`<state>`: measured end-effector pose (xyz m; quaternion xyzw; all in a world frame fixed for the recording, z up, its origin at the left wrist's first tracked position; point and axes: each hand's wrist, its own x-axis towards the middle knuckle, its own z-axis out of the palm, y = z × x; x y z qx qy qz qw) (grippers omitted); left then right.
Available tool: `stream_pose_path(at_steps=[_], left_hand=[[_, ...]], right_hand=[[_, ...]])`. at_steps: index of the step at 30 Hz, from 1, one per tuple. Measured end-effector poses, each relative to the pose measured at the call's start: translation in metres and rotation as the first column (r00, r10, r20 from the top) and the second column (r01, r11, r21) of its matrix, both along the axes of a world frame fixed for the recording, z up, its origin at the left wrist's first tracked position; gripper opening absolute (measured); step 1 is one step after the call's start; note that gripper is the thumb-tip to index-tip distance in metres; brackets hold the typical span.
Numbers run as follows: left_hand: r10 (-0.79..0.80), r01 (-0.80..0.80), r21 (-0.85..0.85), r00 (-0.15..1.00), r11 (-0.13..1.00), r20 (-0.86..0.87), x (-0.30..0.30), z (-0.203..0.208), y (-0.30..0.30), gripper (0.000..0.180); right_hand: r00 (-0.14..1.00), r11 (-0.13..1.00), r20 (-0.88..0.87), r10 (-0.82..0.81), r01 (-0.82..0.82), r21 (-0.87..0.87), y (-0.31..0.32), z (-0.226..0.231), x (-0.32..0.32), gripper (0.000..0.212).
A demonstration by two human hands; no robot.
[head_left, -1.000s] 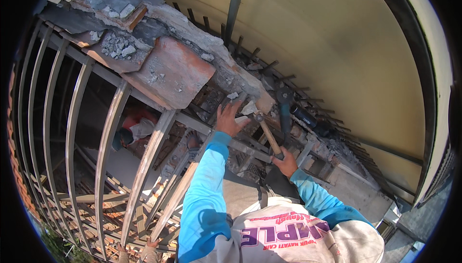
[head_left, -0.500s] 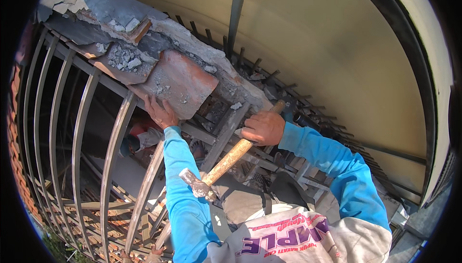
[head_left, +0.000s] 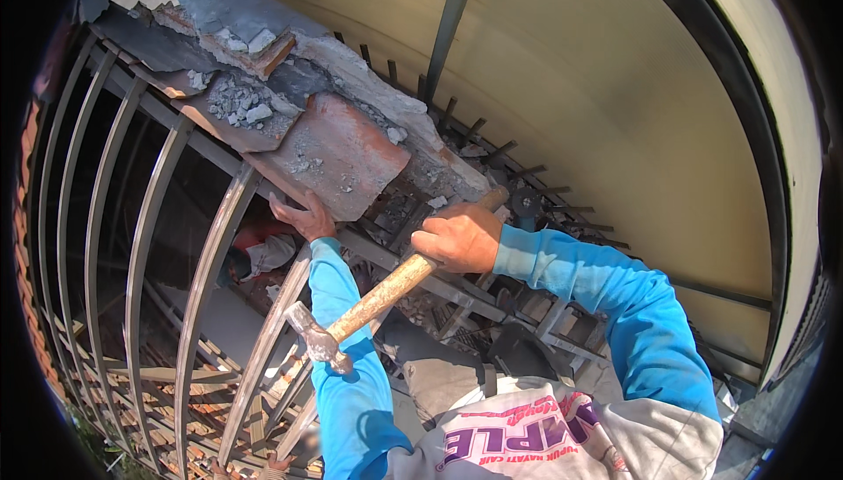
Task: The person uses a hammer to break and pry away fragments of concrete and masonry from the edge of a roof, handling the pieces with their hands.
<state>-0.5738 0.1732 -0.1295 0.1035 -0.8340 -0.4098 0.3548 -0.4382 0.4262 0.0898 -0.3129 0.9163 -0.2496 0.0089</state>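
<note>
A second ago the left hand [head_left: 303, 218] was nearer the broken wall [head_left: 378, 93]; now it is at the lower edge of the reddish curved tile [head_left: 347, 151], its grip unclear. The right fingers now clench the hammer [head_left: 385, 295] mid-handle, its head over the left forearm [head_left: 338, 401]. Rubble [head_left: 255, 113] covers the neighbouring tile [head_left: 221, 127]; a person [head_left: 270, 253] is below, beyond the rafters [head_left: 213, 247].

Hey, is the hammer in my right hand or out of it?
In: your right hand is closed around the wooden handle of the hammer, with its metal head clear of your grip.
</note>
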Motion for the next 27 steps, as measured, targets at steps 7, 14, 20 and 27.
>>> stream_pose_path(at_steps=[7, 14, 20, 27], left_hand=[[-0.439, 0.251, 0.479, 0.833, 0.841, 0.336, 0.002, 0.006, -0.015, 0.031], [-0.585, 0.251, 0.739, 0.777, 0.625, 0.230, 0.001, -0.018, -0.026, 0.030], [-0.589, 0.284, 0.729, 0.783, 0.623, 0.199, 0.007, 0.003, -0.024, 0.033], [-0.589, 0.363, 0.589, 0.770, 0.722, 0.247, -0.003, -0.023, -0.029, 0.040]], right_hand=[[0.793, 0.738, 0.170, -0.585, 0.433, 0.517, 0.098, -0.049, -0.060, 0.021], [0.886, 0.887, 0.205, -0.415, 0.345, 0.307, 0.038, -0.022, -0.026, 0.030], [1.000, 0.976, -0.011, -0.018, 0.020, 0.215, 0.035, -0.027, -0.032, 0.017], [0.823, 0.714, 0.104, -0.559, 0.414, 0.565, 0.098, -0.054, -0.044, 0.022]])
